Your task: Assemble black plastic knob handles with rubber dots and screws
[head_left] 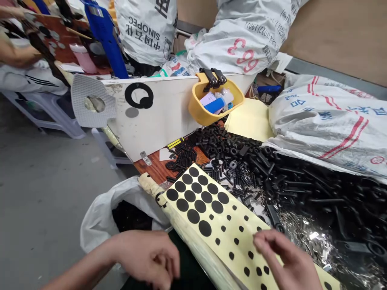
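A yellow backing sheet (217,225) covered with black round stickers, large and small, lies across the table's near edge. My right hand (287,262) rests on the sheet's lower part, its fingers bent and pinched together over the small dots; what they hold is too small to make out. My left hand (148,255) hovers just left of the sheet, beside a cream-coloured padded table edge (193,245), with its fingers curled inward and blurred.
A heap of black plastic parts and springs (272,169) covers the table. A yellow bin (196,108) hangs on a white divider board (163,117). Woven sacks (326,117) lie behind. A white bag (102,217) hangs below left. Another person (18,56) sits far left.
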Demonstrator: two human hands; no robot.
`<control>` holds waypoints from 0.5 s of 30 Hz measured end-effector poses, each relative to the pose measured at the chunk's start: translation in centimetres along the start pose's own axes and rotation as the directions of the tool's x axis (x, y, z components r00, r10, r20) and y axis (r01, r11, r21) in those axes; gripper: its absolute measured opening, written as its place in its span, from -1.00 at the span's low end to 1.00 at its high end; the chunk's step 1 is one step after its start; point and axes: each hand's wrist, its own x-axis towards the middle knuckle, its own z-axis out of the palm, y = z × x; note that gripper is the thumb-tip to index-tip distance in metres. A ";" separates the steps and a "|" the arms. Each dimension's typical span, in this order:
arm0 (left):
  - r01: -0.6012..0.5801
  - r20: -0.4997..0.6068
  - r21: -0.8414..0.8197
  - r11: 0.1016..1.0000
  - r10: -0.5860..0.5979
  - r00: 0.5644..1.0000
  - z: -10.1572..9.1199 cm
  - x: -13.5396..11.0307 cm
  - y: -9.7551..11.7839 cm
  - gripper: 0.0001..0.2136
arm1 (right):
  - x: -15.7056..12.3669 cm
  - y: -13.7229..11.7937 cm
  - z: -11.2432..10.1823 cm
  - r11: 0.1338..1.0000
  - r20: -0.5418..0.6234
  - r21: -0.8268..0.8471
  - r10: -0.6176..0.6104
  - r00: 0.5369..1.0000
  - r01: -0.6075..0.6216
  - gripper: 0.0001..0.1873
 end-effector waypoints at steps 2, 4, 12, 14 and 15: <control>-0.207 0.010 -0.095 0.974 0.209 0.978 1.2 0.9 5.0 -0.68 | 3.1 -0.5 -0.6 0.996 0.021 -0.086 0.017 1.000 -0.015 -0.64; -0.339 -0.148 0.060 0.939 0.344 0.927 2.5 2.9 8.6 -0.74 | 6.0 -0.7 -0.9 0.968 0.055 -0.250 0.012 0.998 0.003 -0.68; -0.326 -0.174 0.718 0.615 0.612 0.771 7.1 11.3 8.1 -0.90 | 11.1 -0.2 0.2 0.880 0.073 -0.474 0.076 0.994 -0.032 -0.79; -0.302 -0.168 0.757 0.579 0.620 0.767 7.6 11.7 7.7 -0.90 | 11.7 -0.2 1.2 0.867 0.096 -0.498 0.073 0.993 -0.015 -0.79; -0.288 -0.171 0.771 0.569 0.619 0.766 7.8 11.8 7.7 -0.89 | 12.0 -0.2 1.8 0.858 0.100 -0.514 0.072 0.992 -0.011 -0.79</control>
